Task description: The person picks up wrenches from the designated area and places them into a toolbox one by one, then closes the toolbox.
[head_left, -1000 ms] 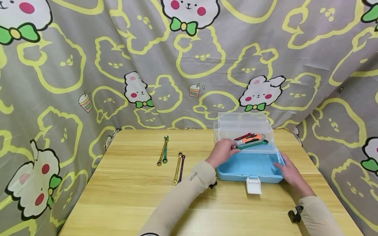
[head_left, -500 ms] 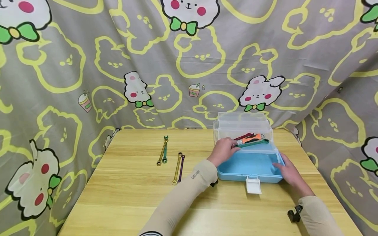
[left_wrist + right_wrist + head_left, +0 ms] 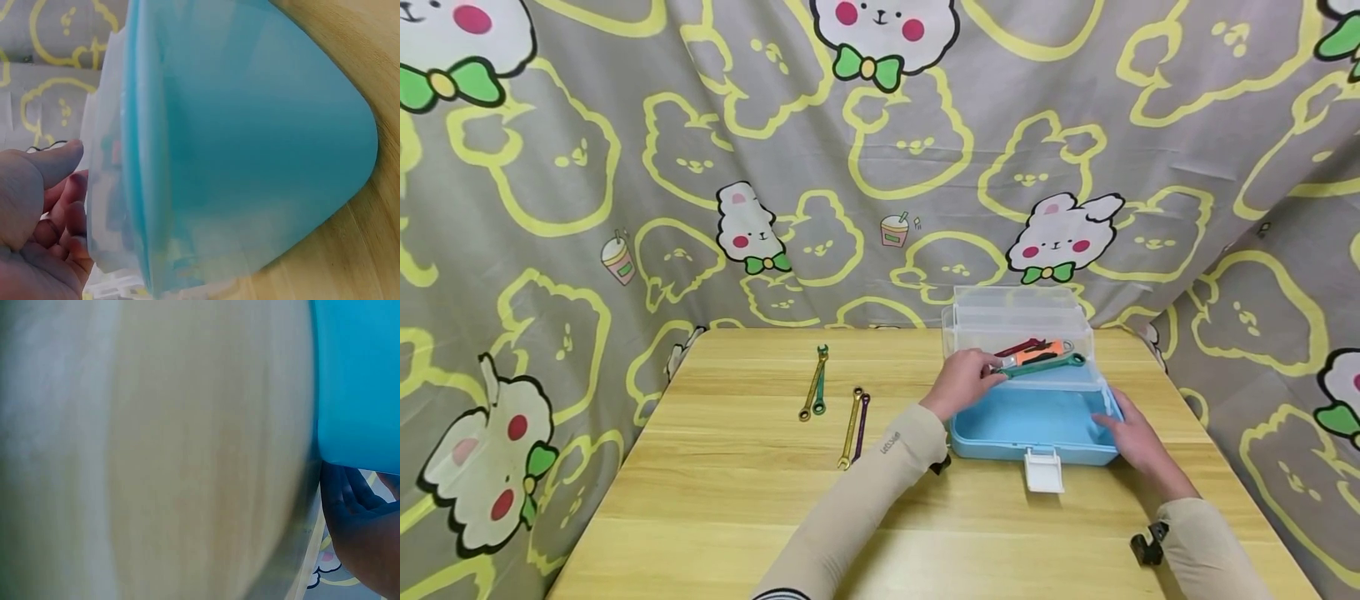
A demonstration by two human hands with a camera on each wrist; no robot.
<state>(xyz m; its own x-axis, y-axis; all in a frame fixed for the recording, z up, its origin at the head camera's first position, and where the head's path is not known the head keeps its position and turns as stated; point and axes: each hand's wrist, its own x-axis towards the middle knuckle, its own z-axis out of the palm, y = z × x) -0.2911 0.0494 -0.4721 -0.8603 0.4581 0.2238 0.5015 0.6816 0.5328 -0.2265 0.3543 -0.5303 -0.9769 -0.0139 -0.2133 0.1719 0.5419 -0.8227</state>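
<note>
- Nearest are two beige sleeves (image 3: 850,508), each running to a bare hand, with a small black device (image 3: 1148,546) beside the right wrist, all above the wooden table (image 3: 700,517).
- The white latch (image 3: 1045,473) hangs unfastened at the front of the blue toolbox (image 3: 992,450), so opening the box counts as done; closing it would remain.
- The right hand (image 3: 1138,433) grips the toolbox's right wall, thumb over the rim and fingers outside, apparently steadying it.
- To the left on the table, a nearer gold wrench (image 3: 850,429) and a purple wrench (image 3: 861,429) lie side by side, outside the box.
- The left hand (image 3: 966,383) is at the left end of the clear tray (image 3: 1060,386), fingers bent, beside the near end of a green wrench (image 3: 1045,365). I cannot tell whether it pinches wrench or tray.
- That wrench lies in the tray with an orange-handled tool (image 3: 1051,349) and a dark red tool (image 3: 1022,347) behind it.
- Farther back on the table, another gold wrench (image 3: 812,392) crosses a second green wrench (image 3: 820,390) near their far ends.
- My judgement: sorting is midway, with tools split between tray and table; which way they travel is unclear.
- Beyond the raised clear lid (image 3: 1015,296) hangs a patterned curtain (image 3: 917,250).
</note>
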